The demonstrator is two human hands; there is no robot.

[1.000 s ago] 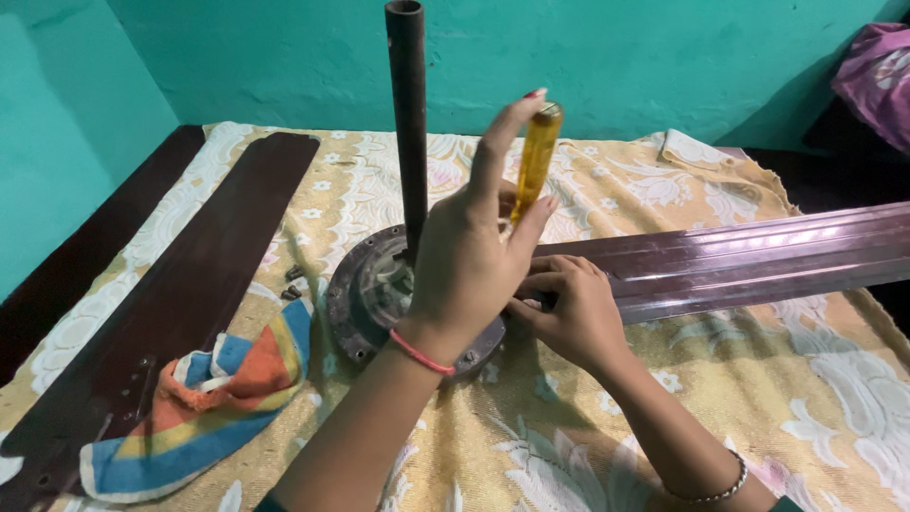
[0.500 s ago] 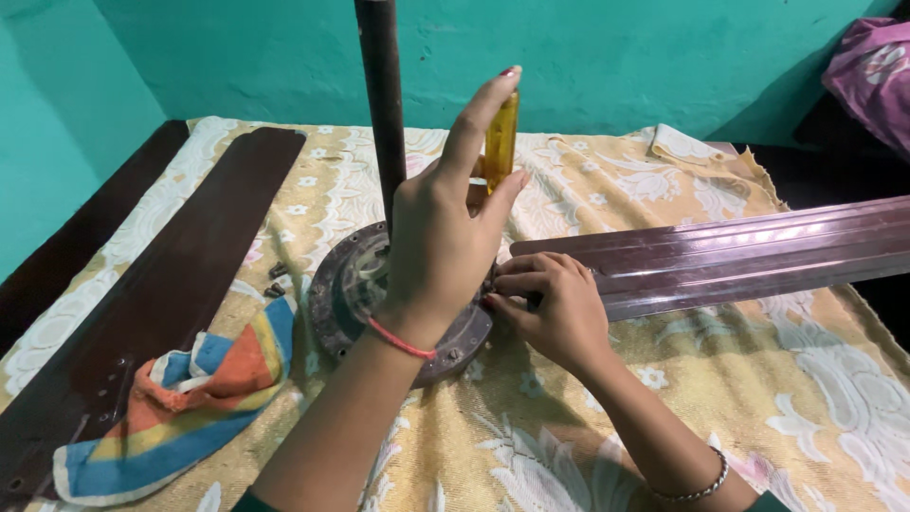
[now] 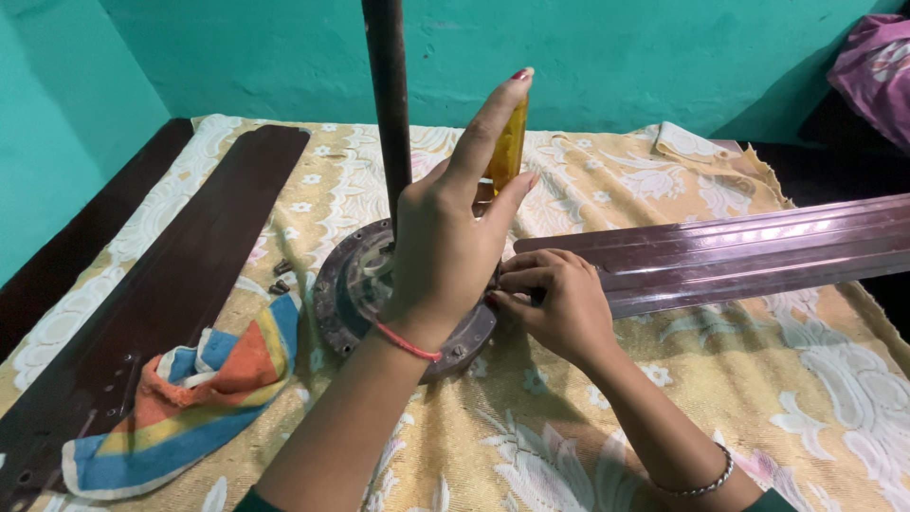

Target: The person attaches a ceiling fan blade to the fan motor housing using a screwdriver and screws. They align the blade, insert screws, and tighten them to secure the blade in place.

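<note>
A loose dark fan blade point(image 3: 180, 275) lies along the left of the patterned cloth point(image 3: 806, 379), a striped rag point(image 3: 194, 398) over its near end and small screws point(image 3: 281, 276) just beside it. At centre sits the round fan motor point(image 3: 346, 289) with its upright rod point(image 3: 389, 104). The left hand point(image 3: 445, 237) wraps around a yellow-handled screwdriver point(image 3: 507, 142) — held upright over the motor's edge. The right hand point(image 3: 559, 303), fingers pinched together, presses where the maroon fan blade point(image 3: 739, 251) meets the motor — what it pinches is hidden.

Left hand point(image 3: 445, 246) raised, fingers upright; right hand point(image 3: 555, 303) curled, low.
</note>
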